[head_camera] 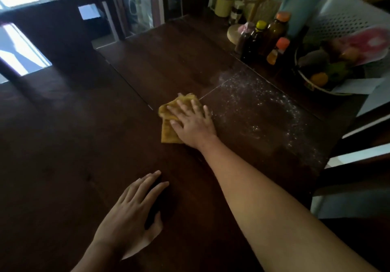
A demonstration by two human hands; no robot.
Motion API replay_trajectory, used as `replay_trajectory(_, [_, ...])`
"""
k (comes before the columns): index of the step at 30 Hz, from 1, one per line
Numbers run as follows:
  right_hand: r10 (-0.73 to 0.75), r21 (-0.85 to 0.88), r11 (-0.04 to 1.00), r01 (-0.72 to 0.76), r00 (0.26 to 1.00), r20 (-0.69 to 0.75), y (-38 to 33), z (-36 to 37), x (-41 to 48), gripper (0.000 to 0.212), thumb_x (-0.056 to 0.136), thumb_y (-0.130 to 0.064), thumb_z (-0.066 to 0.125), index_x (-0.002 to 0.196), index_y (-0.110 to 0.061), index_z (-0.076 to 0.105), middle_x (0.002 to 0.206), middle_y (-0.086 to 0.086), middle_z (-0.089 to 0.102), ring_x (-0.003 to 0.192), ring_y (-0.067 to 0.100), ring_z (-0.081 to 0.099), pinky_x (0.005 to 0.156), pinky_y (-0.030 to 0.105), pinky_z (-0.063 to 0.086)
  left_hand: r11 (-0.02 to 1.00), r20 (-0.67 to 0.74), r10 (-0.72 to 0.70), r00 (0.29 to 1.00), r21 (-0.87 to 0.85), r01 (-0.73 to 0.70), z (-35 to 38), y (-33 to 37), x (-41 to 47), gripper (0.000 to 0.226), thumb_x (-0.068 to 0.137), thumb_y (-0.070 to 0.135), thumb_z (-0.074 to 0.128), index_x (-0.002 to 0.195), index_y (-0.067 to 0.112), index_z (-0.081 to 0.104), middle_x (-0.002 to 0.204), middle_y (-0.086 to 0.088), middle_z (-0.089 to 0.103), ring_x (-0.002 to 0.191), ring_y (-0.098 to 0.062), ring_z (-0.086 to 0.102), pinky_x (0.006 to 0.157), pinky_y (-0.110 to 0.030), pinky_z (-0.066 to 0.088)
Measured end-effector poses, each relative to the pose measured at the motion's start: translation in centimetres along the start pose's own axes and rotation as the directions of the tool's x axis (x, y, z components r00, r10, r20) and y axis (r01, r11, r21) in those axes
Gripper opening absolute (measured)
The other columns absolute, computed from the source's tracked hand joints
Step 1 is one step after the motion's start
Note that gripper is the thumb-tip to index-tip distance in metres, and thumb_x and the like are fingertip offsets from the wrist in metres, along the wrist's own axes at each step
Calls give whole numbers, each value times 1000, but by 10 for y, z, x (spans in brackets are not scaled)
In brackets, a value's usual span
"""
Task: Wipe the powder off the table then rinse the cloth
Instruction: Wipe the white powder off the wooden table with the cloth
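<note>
Two bare hands down on a dark brown wooden table (84,166). Right hand (193,122) reached out over the middle of the top, fingers straight and spread, palm pressed flat on a folded mustard-yellow cloth (167,128) — no curl round it, no pinch, only pressure from above. Cloth flat on the wood, mostly out to the left of the hand, with a strip visible past the fingertips on the far side and a corner out below the thumb. Left hand (130,210) nearer the body, likewise flat on bare wood, fingers straight and close together, thumb out to the side, nothing held; well apart from the cloth. Scattered white powder (263,107) just right of the right hand, in a speckled patch from near the far bottles down toward the near right edge of the table, thickest in a curved band along its right side. Contact between the cloth and the nearest specks not clear. At the far right of the table, a cluster of dark brown glass bottles (272,35) with orange and yellow caps, close beside a round pale wooden base (233,33) with an upright stick. Behind these, a yellow mug (224,3). Right of the bottles, a shallow bowl of fruit (306,83) — orange and green pieces, blurred. Far left, beyond the table, a dark wooden chair back (52,18).
</note>
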State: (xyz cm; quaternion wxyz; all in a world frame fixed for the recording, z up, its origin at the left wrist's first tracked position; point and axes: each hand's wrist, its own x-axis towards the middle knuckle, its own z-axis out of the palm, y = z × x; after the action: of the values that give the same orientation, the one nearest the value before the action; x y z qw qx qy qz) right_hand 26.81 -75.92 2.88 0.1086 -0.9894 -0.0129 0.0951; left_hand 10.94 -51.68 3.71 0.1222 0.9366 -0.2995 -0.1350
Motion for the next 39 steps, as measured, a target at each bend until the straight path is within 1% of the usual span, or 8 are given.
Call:
replay_trajectory(4, [233,13,973,-232,973,-6,-2,-4,27,59,102,-58,13,158,-44,0,169,-5,-7,154,34,-12,121,58,-8,1000,-1,-1,1000,-5,1,-1,0,0,68,86,51,47,150,37,31,161,8,22,147,-10,14,119,-23,1])
replay_trajectory(13, [-18,78,997,21,999,-36,-7,14,-93,57,101,-57,0,156,-49,9,168,-11,4,155,28,-6,124,55,-1,1000,8,1,1000,-13,0,-10,3,0,67,84,50,49,148,35,38,158,6,28,144,-6,9,117,-17,-8])
replay_trajectory(17, [42,190,981,-32,998,-49,7,20,-151,44,103,-55,27,147,-57,30,167,-15,10,155,27,-2,124,55,7,1000,-5,-6,1000,-22,6,-8,4,-2,65,88,50,42,150,38,31,161,9,18,144,-6,3,119,-20,-5])
replay_trajectory(21, [449,480,824,-302,864,-226,4,19,-187,54,87,-51,65,138,-37,53,159,0,31,144,31,30,112,46,39,999,-36,11,999,-32,-12,-4,1,-2,64,89,49,39,151,38,28,162,11,14,145,-3,1,117,-20,0])
replay_trajectory(27, [656,623,538,-567,746,112,-17,-2,-174,94,80,-37,82,155,-18,29,149,6,45,137,24,46,110,41,45,999,-66,21,998,-41,-24,-2,2,-2,65,87,50,35,151,39,27,162,14,11,147,-5,3,120,-25,7])
replay_trajectory(32, [683,660,457,-596,711,168,-12,-23,-175,33,81,-42,75,111,-29,69,106,-13,68,101,15,65,99,47,47,999,-75,14,997,-45,-18,-4,5,-3,66,87,50,33,151,35,32,161,10,18,146,-6,9,118,-32,14])
replay_trajectory(37, [647,898,296,-324,760,61,19,-57,-212,18,89,-19,69,107,-20,69,103,-3,72,97,15,69,80,30,59,997,-62,-28,998,-79,23,0,7,-7,66,87,54,32,150,38,31,161,12,16,148,-6,5,122,-32,7])
replay_trajectory(39, [676,852,421,-311,733,-67,40,-74,-224,34,90,-17,67,124,-22,66,114,-4,69,100,10,65,77,25,55,992,-74,-80,994,-99,73,3,14,-6,67,84,56,35,148,37,36,160,9,23,149,-10,11,121,-36,7])
